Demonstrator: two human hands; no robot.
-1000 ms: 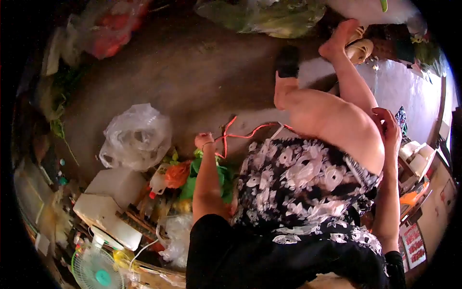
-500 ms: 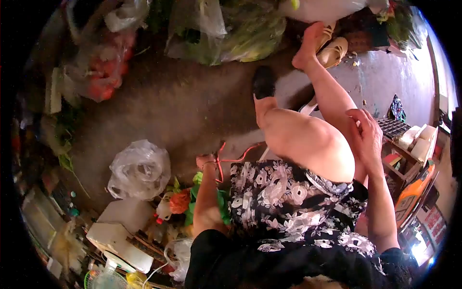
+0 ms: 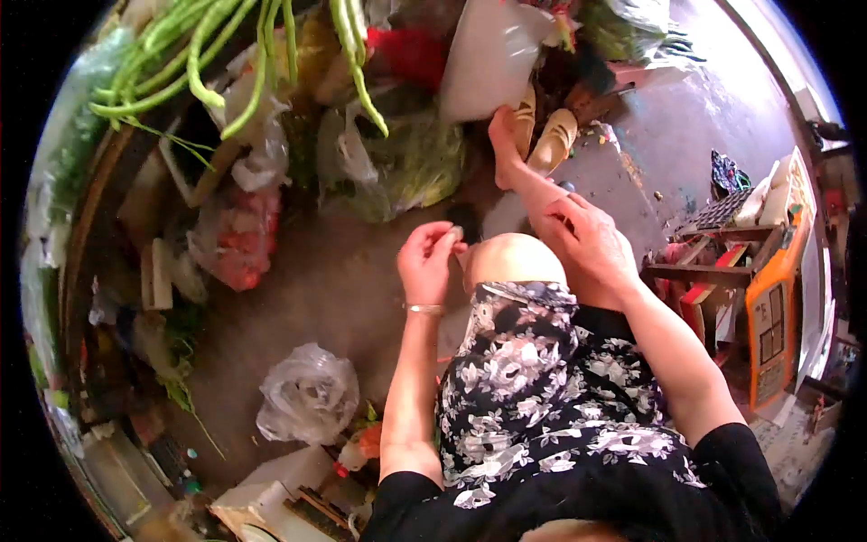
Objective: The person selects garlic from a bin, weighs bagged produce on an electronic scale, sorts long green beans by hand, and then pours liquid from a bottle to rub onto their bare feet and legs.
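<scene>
My left hand (image 3: 431, 262), with a bracelet at the wrist, is raised just left of my bent knee (image 3: 515, 260). Its thumb and fingertips are pinched together around something small and pale that I cannot make out. My right hand (image 3: 589, 237) lies on the shin of my other leg, its fingers spread and somewhat curved, holding nothing. Over my lap is a black floral cloth (image 3: 519, 361) with white flowers. The bare foot (image 3: 502, 135) of that other leg rests beside a beige shoe (image 3: 553, 143).
Long green beans (image 3: 203, 63) hang at the top left. Bags of greens (image 3: 393, 158) and of red produce (image 3: 239, 239) lie beyond the hands. A crumpled clear bag (image 3: 309, 395) is on the floor. An orange-framed item (image 3: 775, 316) stands beside a wooden rack (image 3: 700, 271) at the right.
My left hand has risen from low beside the red cord to near my knee. My right hand stays on the leg. The view has shifted, bringing the hanging beans in.
</scene>
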